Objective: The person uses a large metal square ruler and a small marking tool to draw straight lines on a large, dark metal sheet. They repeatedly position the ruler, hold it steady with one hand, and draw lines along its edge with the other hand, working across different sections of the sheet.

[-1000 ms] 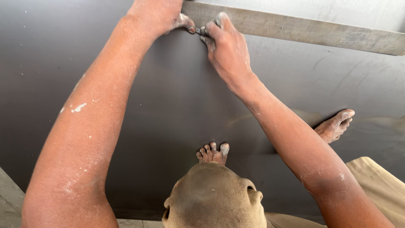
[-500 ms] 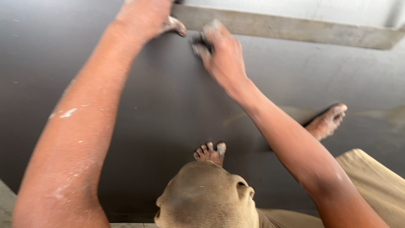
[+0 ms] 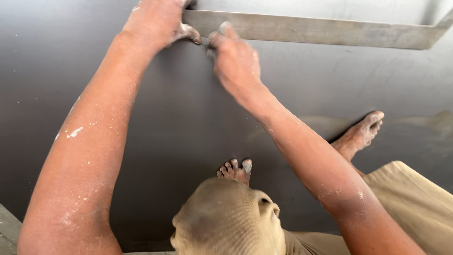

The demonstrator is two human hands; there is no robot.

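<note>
- Left hand (image 3: 158,21) presses on the metal straightedge (image 3: 311,30), fingers curled over its left end.
- Right hand (image 3: 236,59), fingers clenched around something hidden, touches the straightedge's lower edge, just beside the left thumb.
- Dark board (image 3: 188,118) lies beneath both.

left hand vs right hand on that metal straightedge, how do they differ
The left hand presses flat on the metal straightedge at its end; the right hand sits just below its edge, fingers pinched together. The left hand is partly cut off by the frame; the right shows whole. Both are dusty.
</note>
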